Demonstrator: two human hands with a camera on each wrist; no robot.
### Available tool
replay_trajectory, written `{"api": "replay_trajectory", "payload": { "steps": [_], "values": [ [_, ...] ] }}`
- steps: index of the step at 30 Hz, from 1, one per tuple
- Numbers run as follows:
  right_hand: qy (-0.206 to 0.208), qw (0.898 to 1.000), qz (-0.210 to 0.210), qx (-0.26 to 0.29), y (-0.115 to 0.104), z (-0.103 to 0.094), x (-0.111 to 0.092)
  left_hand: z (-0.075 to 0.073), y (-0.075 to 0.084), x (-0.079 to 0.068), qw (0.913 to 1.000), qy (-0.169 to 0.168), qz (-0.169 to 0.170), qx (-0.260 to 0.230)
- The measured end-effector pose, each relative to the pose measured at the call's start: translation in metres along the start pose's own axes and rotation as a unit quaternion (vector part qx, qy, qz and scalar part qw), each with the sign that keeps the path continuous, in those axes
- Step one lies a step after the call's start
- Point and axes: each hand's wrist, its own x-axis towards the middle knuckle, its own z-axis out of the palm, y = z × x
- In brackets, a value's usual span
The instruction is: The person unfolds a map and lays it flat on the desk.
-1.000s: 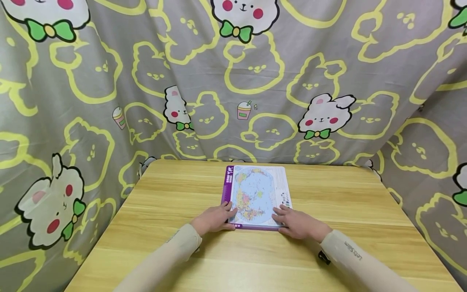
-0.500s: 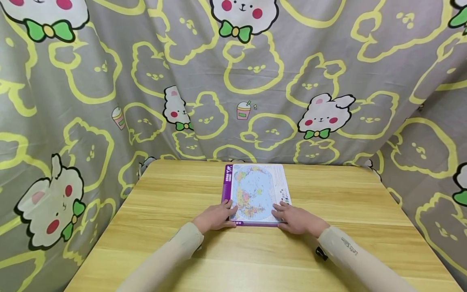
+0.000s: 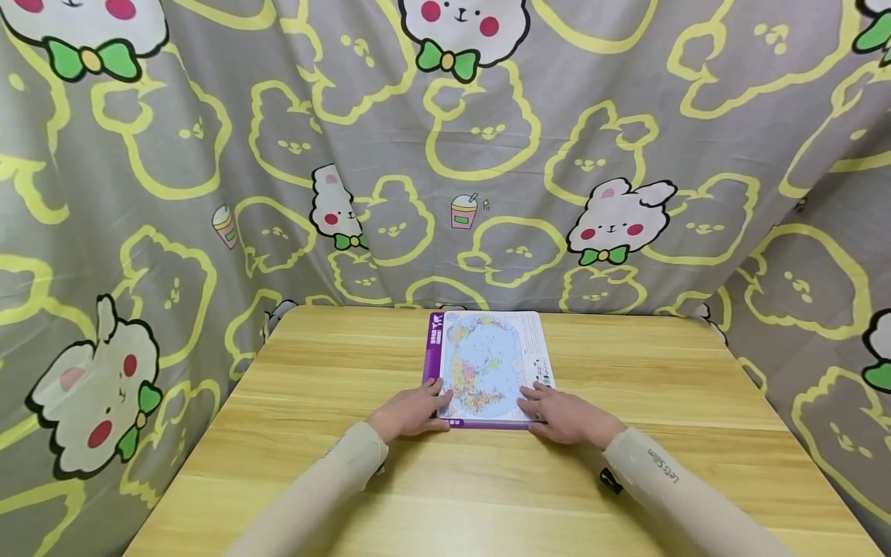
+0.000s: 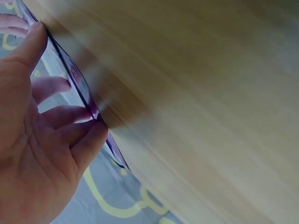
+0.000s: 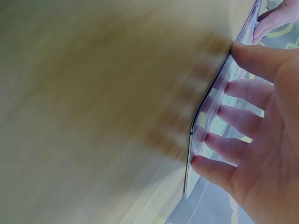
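A thin rectangular world map board [image 3: 490,356] lies on the table near its back edge, turned sideways, with a purple strip along its left and near sides. My left hand [image 3: 409,410] rests at the near left corner, fingers spread over the purple border. On the opposite side, my right hand [image 3: 571,415] touches the near right corner with loosely straight fingers. Seen from the left wrist, thumb and fingertips meet the board's thin edge [image 4: 77,81]. In the right wrist view, the thumb is at the near edge and the fingertips [image 5: 212,140] press along the side.
The board lies on a wood-grain table [image 3: 487,495]. Behind and on both sides hangs a grey curtain [image 3: 515,170] with cartoon rabbits and yellow outlines, close to the table's back edge. A small black object [image 3: 611,481] shows under the right sleeve.
The map board has slid a little away, toward the back edge of the table. Both hands have moved with it, keeping their places at its near corners.
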Motion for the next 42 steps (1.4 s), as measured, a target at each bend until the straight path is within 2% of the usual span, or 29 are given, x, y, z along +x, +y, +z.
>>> {"api": "replay_trajectory", "payload": {
  "steps": [8, 13, 22, 30, 36, 42],
  "values": [
    [0.011, 1.0, -0.012, -0.002, -0.001, 0.0, 0.001, 0.002, -0.009, -0.007, 0.9999, 0.01, 0.011, -0.004],
    [0.01, 1.0, -0.003, -0.001, -0.003, -0.003, 0.0, 0.003, -0.016, -0.014, 0.9997, 0.022, 0.012, 0.002],
    [0.016, 1.0, 0.001, -0.007, -0.009, -0.007, 0.006, 0.0, -0.017, -0.021, 0.9994, 0.033, 0.012, 0.0],
    [0.016, 1.0, -0.001, -0.007, -0.023, -0.012, 0.028, 0.0, -0.017, -0.022, 0.9995, 0.026, 0.014, 0.008],
    [0.014, 1.0, -0.028, -0.001, -0.037, -0.014, 0.049, 0.001, -0.017, -0.021, 0.9996, 0.021, 0.014, 0.016],
    [0.025, 0.998, -0.05, -0.019, -0.048, -0.011, 0.068, 0.004, -0.019, -0.021, 0.9994, 0.02, 0.019, 0.021]
  ]
}}
